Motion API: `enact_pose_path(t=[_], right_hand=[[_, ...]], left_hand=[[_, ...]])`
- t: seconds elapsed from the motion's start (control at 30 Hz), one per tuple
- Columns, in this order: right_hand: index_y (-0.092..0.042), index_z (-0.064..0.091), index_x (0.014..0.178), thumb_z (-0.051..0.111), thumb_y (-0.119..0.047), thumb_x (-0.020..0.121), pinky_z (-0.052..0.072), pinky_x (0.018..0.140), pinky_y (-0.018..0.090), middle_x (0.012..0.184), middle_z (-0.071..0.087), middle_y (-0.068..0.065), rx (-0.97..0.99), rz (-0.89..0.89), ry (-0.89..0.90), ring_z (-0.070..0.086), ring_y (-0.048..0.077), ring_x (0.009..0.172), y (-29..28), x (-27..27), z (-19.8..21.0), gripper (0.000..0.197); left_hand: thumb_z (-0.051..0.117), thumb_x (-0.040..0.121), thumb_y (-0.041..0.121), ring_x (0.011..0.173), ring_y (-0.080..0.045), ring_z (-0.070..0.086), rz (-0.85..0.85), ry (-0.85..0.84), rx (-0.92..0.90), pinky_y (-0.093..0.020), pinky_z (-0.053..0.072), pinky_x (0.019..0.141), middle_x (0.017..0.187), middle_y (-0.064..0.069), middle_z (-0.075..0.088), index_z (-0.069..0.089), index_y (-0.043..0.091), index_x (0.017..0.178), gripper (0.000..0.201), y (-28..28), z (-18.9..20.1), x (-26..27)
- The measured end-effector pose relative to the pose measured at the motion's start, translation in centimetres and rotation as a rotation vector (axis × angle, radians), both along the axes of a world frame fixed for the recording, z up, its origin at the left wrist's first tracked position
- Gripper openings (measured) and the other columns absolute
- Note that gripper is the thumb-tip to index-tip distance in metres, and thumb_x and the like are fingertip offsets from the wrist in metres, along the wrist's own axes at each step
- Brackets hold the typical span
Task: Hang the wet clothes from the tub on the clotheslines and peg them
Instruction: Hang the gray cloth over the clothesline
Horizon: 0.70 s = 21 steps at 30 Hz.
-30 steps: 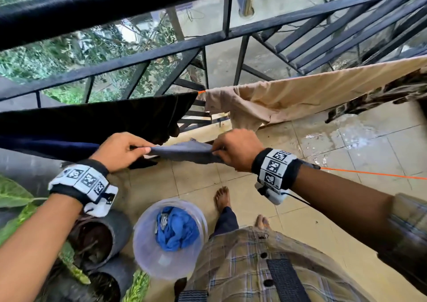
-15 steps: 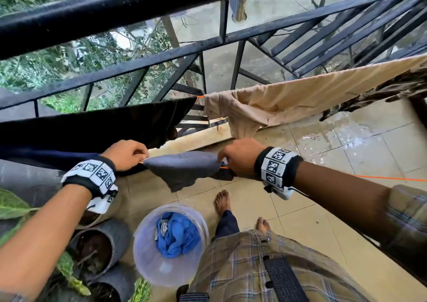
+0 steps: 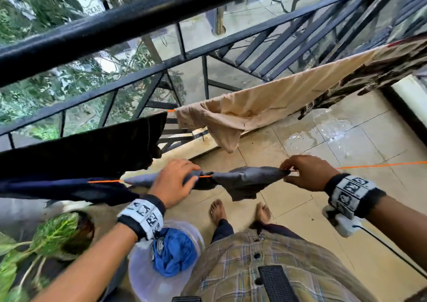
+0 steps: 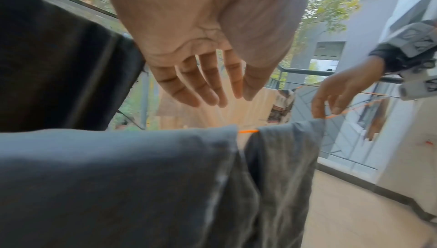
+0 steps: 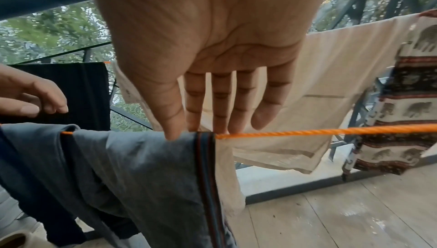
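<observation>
Grey garment draped over orange line; right hand pinches its edge taut, left hand flat, fingers straight, smoothing it.

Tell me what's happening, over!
Left hand open on grey cloth. Right hand pinching its edge at the orange line. Unpegged. Blue cloth waiting in tub.

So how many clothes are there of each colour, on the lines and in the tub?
black cloth: 1
navy cloth: 1
grey cloth: 1
beige cloth: 1
patterned cloth: 1
blue cloth, in the tub: 1 that shows
Total: 6
</observation>
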State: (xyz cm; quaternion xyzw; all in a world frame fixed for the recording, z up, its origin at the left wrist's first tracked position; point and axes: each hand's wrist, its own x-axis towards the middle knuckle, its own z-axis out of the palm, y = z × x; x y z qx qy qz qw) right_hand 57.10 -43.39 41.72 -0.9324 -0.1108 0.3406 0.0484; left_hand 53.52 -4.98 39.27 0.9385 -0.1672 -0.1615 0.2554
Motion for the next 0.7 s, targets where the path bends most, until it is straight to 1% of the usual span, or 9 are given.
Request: enact_pose_path(t=[0.07,0.17,0.23,0.3,0.4,0.5,0.57,0.6,0.7], right_hand=[[-0.035,0.063,0.119,0.069,-0.039,0.085,0.049,0.089,0.033,0.116,0.067,-0.008,0.031,-0.017,0.016,0.06,0.018,0.107,-1.2,-0.5,-0.4,0.034],[-0.034,0.06,0.123,0.067,-0.037,0.086,0.048,0.092,0.034,0.12,0.065,-0.006,0.069,-0.026,0.007,0.058,0.02,0.112,-2.2,-0.7,-0.7,0.038],[-0.034,0.058,0.125,0.066,-0.039,0.086,0.049,0.091,0.036,0.119,0.065,-0.004,0.077,-0.019,-0.017,0.058,0.022,0.112,-2.0,-0.6,-1.2,0.04],[-0.035,0.057,0.124,0.064,-0.044,0.086,0.05,0.088,0.037,0.117,0.064,-0.003,0.059,0.025,-0.042,0.057,0.025,0.111,-1.8,-0.3,-1.8,0.04],[-0.032,0.061,0.121,0.062,-0.047,0.087,0.048,0.083,0.035,0.113,0.065,0.0,0.063,0.094,-0.068,0.058,0.027,0.107,-1.0,0.1,-2.4,0.037],[-0.034,0.066,0.115,0.06,-0.043,0.09,0.044,0.078,0.029,0.115,0.066,-0.003,0.07,0.107,-0.086,0.059,0.023,0.108,-0.6,0.7,-2.8,0.028],[-0.037,0.069,0.11,0.063,-0.044,0.088,0.04,0.075,0.026,0.115,0.067,-0.007,0.07,0.089,-0.095,0.06,0.02,0.109,-0.7,1.0,-2.7,0.024],[-0.038,0.07,0.107,0.064,-0.045,0.087,0.041,0.075,0.026,0.114,0.068,-0.008,0.081,0.076,-0.096,0.06,0.02,0.109,-0.9,1.1,-2.7,0.022],[-0.037,0.073,0.101,0.065,-0.045,0.085,0.048,0.078,0.03,0.11,0.068,-0.009,0.141,0.034,-0.101,0.061,0.02,0.105,-1.5,0.9,-2.3,0.02]], left_hand=[[0.047,0.087,0.043,0.099,-0.023,0.059,-0.026,-0.001,0.014,-0.035,0.046,0.089,0.108,-0.001,0.067,0.069,0.018,0.113,0.043,-3.2,-0.6,-0.4],[0.05,0.085,0.048,0.1,-0.025,0.059,-0.037,0.026,0.098,-0.039,0.051,0.085,0.11,0.001,0.066,0.068,0.023,0.116,0.044,-6.6,-1.9,-0.9],[0.062,0.083,0.044,0.099,-0.026,0.059,-0.01,0.021,0.151,-0.042,0.053,0.081,0.107,0.002,0.066,0.067,0.025,0.114,0.037,-7.4,-2.5,-1.0],[0.076,0.079,0.035,0.097,-0.027,0.061,0.033,-0.009,0.211,-0.041,0.053,0.078,0.105,0.0,0.067,0.068,0.023,0.11,0.034,-7.7,-2.9,-1.1],[0.079,0.078,0.03,0.093,-0.028,0.063,0.093,-0.047,0.28,-0.04,0.054,0.075,0.101,-0.002,0.069,0.072,0.018,0.102,0.027,-8.0,-3.1,-1.1],[0.068,0.086,0.03,0.086,-0.027,0.061,0.068,-0.105,0.234,-0.04,0.055,0.071,0.092,-0.001,0.069,0.073,0.018,0.095,0.016,-8.0,-3.6,-0.9],[0.055,0.089,0.036,0.081,-0.026,0.058,0.018,-0.116,0.154,-0.038,0.053,0.069,0.087,0.001,0.069,0.075,0.019,0.093,0.027,-7.4,-3.8,-0.5],[0.053,0.088,0.038,0.079,-0.025,0.058,0.02,-0.095,0.102,-0.037,0.053,0.069,0.086,0.002,0.07,0.076,0.019,0.092,0.03,-7.1,-3.7,-0.3],[0.064,0.085,0.034,0.078,-0.022,0.061,0.102,0.017,-0.008,-0.036,0.052,0.072,0.08,0.008,0.069,0.079,0.019,0.092,0.021,-6.8,-3.0,0.2]])
